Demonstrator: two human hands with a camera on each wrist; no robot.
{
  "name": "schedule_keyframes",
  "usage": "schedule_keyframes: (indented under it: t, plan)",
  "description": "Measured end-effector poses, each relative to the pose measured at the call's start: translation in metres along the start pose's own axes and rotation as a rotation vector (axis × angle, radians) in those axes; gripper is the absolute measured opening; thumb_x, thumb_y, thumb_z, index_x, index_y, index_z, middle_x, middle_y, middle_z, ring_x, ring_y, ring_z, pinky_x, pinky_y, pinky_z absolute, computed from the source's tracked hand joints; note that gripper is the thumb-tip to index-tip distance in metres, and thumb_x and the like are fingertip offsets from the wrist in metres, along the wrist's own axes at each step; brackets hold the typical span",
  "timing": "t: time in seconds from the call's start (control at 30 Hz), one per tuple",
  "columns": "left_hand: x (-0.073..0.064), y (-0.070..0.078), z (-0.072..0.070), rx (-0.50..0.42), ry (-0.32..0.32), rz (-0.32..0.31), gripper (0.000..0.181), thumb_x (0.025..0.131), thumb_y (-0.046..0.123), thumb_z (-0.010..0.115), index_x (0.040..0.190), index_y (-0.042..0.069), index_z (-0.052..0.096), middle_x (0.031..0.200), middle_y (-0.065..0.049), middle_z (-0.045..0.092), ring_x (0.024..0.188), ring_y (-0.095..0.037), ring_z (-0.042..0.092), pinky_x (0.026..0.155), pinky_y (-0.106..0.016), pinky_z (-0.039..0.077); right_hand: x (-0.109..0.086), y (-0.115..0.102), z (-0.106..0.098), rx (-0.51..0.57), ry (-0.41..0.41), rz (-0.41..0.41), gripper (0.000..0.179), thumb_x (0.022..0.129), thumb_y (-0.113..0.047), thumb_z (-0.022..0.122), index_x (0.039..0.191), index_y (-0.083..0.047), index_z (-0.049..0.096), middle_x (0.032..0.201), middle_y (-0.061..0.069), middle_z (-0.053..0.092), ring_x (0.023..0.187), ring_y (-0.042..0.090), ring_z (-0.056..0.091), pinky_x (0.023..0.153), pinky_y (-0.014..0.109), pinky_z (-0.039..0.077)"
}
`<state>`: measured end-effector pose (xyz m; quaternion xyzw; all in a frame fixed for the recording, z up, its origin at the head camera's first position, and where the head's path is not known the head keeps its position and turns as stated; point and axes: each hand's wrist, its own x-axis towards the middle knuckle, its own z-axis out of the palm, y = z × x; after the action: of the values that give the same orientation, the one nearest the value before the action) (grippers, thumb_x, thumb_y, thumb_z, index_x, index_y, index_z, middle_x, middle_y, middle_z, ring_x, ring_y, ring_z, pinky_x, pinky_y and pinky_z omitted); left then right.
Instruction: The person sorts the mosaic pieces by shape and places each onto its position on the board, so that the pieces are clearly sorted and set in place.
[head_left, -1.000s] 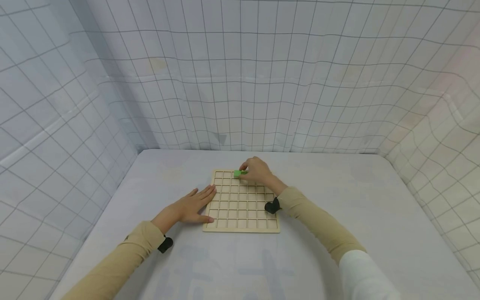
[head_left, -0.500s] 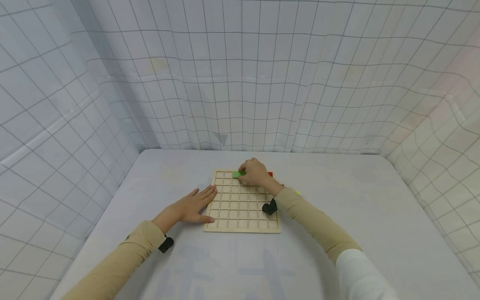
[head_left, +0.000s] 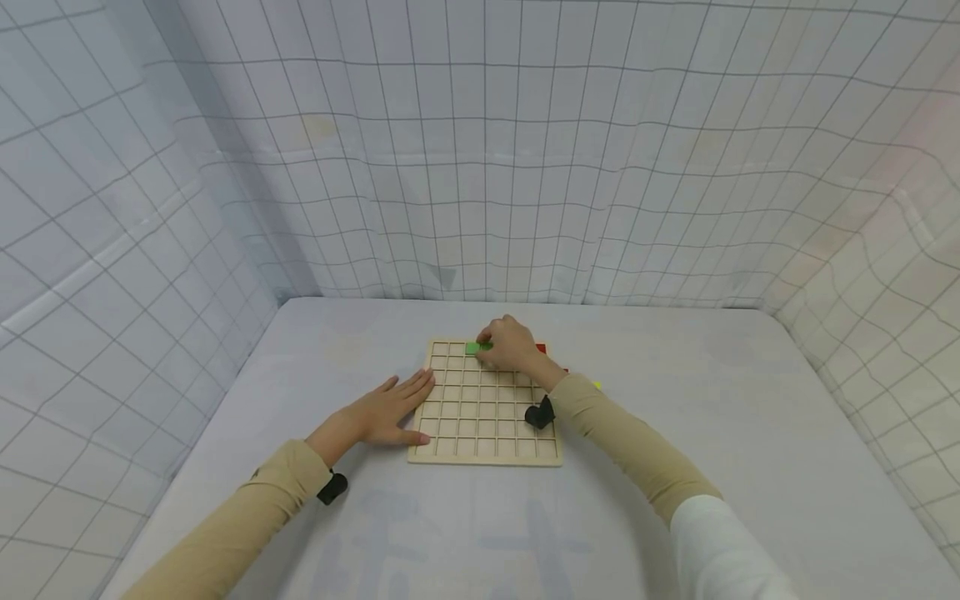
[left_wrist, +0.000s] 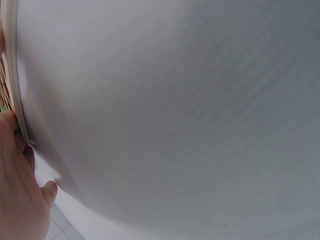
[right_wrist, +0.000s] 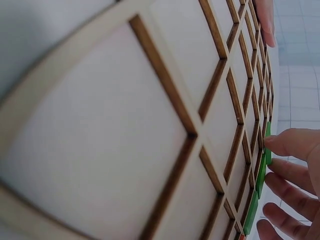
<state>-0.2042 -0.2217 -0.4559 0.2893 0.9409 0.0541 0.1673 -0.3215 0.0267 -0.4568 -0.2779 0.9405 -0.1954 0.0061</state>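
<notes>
A pale wooden grid board (head_left: pixel 477 460) lies on the table. My left hand (head_left: pixel 386 414) rests on its left edge, fingers spread, thumb near the lower left corner; the left wrist view shows part of this hand (left_wrist: pixel 22 192) beside the board's rim (left_wrist: pixel 11 65). At the far row, my right hand (head_left: pixel 510 343) pinches a green square tile (head_left: pixel 472 348) between thumb and index finger. In the right wrist view that tile (right_wrist: pixel 268 145) is at the fingertips, with more green tiles (right_wrist: pixel 251 212) in line beside it. The right hand partly hides this row.
A red tile (head_left: pixel 541 347) sits at the board's far right corner. Just past the right edge, small red and yellow pieces (head_left: pixel 597 385) peek out behind the right forearm. White grid-patterned cloth walls (head_left: pixel 480 167) surround the table at the back and sides.
The green tile has gone from tilted to flat in the far row, and the right hand has shifted slightly left. Red and yellow pieces now show beside the right forearm. The left hand stays.
</notes>
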Motion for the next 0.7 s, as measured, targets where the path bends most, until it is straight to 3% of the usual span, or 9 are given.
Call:
schedule_keyframes:
  t: [0.33, 0.7]
  plan:
    - [-0.0008, 0.0015, -0.0016, -0.014, 0.015, 0.013, 0.1, 0.088, 0.065, 0.052, 0.154, 0.002, 0.011, 0.162, -0.016, 0.007, 0.15, -0.031, 0.011, 0.118, -0.059, 0.012, 0.0016, 0.0022, 0.0022, -0.003, 0.014, -0.012, 0.026, 0.087, -0.031, 0.07, 0.107, -0.016, 0.075, 0.106, 0.002, 0.071, 0.095, 0.022, 0.058, 0.074, 0.037, 0.055]
    - [-0.0001, 0.001, -0.0019, -0.011, 0.013, 0.015, 0.1, 0.088, 0.063, 0.053, 0.154, 0.001, 0.012, 0.162, -0.016, 0.008, 0.15, -0.032, 0.011, 0.118, -0.059, 0.012, -0.0032, 0.0052, -0.0063, -0.026, 0.014, 0.03, 0.026, 0.088, -0.033, 0.069, 0.109, -0.018, 0.075, 0.109, 0.0, 0.071, 0.101, 0.021, 0.058, 0.069, 0.032, 0.054]
